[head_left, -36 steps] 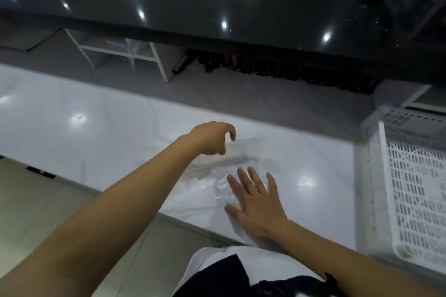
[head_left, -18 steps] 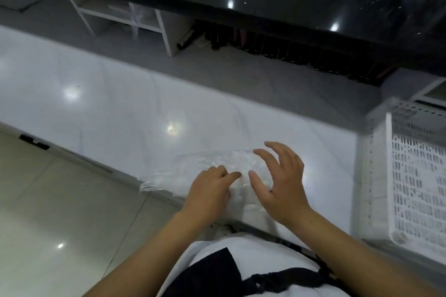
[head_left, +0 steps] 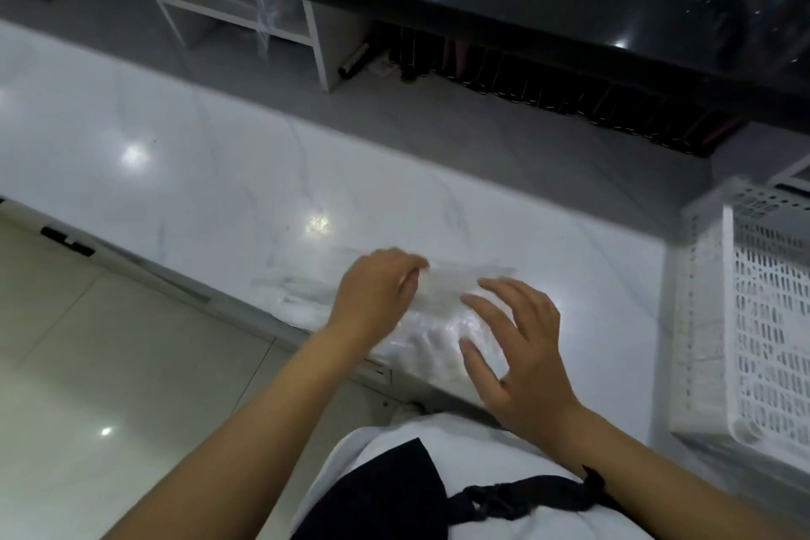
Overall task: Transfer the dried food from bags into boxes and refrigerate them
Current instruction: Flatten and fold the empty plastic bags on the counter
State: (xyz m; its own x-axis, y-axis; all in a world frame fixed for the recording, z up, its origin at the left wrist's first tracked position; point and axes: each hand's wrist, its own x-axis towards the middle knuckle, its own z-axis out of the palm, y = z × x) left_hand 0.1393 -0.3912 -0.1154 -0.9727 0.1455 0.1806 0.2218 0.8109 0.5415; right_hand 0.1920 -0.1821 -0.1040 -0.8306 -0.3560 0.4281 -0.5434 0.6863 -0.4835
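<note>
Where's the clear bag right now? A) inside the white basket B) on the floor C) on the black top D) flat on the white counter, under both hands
D: the bag lies on the counter near its front edge, with the left hand on its left part and the right hand spread over its right part; the basket stands apart at the right.

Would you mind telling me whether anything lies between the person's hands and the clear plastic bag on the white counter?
Nothing visible does. The left hand is already on the clear plastic bag, and the right hand hovers open just above it, on the white counter.
</note>
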